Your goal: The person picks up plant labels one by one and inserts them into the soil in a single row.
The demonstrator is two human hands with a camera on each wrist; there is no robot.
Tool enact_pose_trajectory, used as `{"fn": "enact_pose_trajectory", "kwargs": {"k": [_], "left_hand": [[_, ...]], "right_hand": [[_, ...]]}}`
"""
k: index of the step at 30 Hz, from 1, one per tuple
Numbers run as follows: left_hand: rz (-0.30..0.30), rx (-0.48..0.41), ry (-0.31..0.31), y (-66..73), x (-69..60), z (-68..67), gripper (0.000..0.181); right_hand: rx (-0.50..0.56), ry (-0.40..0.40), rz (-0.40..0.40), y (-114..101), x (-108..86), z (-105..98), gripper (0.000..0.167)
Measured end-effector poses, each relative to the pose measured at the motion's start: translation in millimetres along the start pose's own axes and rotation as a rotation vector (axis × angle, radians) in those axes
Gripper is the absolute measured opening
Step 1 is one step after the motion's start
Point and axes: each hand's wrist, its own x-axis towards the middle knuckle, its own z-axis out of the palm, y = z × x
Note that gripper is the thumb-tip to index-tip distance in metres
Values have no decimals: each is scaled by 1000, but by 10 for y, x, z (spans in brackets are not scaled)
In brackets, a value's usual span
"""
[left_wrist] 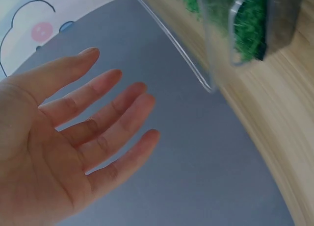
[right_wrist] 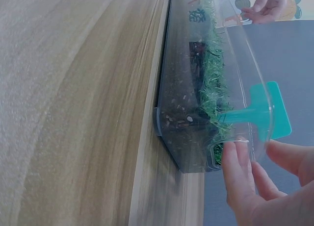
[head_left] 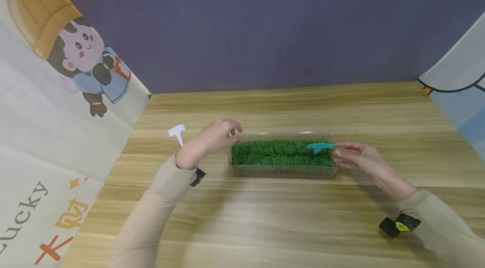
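A clear box [head_left: 282, 171] stands in the middle of the desk [head_left: 288, 217], its long side running from left to right. Inside it, green grass [head_left: 273, 158] lies in two strips with a narrow furrow between them, and through the clear wall some dark filling is seen below. Near the right end, a teal label [head_left: 320, 146] stands in this furrow, its stem down in the grass and its wide head above, close to the rim.

The right hand [head_left: 360, 158] is at the right end of the box. Its fingers are rather straight and relaxed; their tips touch the end wall, just beside the head of the teal label, and are not curled round anything. The left hand [head_left: 212, 137] hovers at the left back corner of the box. Its fingers are spread and softly bent, they hold nothing, and in the left wrist view they are apart from the box.

On the desk to the left, a white label [head_left: 177, 130] lies partly behind the left wrist. A little blue also shows by this wrist, but it is too hidden to name. Behind the desk rises a dark wall [head_left: 265, 28], and on the left hangs a pale cloth [head_left: 30, 124] with a cartoon figure [head_left: 110, 80].
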Motion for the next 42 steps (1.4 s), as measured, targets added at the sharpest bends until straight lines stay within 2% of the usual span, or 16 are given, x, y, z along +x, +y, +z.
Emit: {"fn": "enact_pose_trajectory", "kwargs": {"k": [4, 7, 15, 17, 20, 25, 34, 42], "left_hand": [[-25, -10, 21, -95, -49, 25, 24], [-42, -23, 33, -169, -87, 46, 23], [-86, -69, 58, -373, -217, 95, 22], [-100, -75, 56, -428, -252, 108, 23], [-119, -78, 53, -505, -298, 132, 24], [-149, -79, 53, -578, -363, 153, 25], [-134, -95, 39, -728, -455, 236, 24], [-165, -169, -23, -905, -539, 293, 30]], "right_hand": [[-30, 14, 28, -50, -14, 26, 65], [-43, 12, 24, -1, 19, -8, 65], [35, -19, -2, 319, 193, -224, 45], [23, -19, -4, 287, 172, -199, 45], [-3, 5, 11, 139, 89, -96, 54], [-35, 22, 33, -43, -6, 21, 61], [-33, 23, 39, -40, -2, 27, 61], [-45, 22, 31, -2, 19, -2, 63]]}}
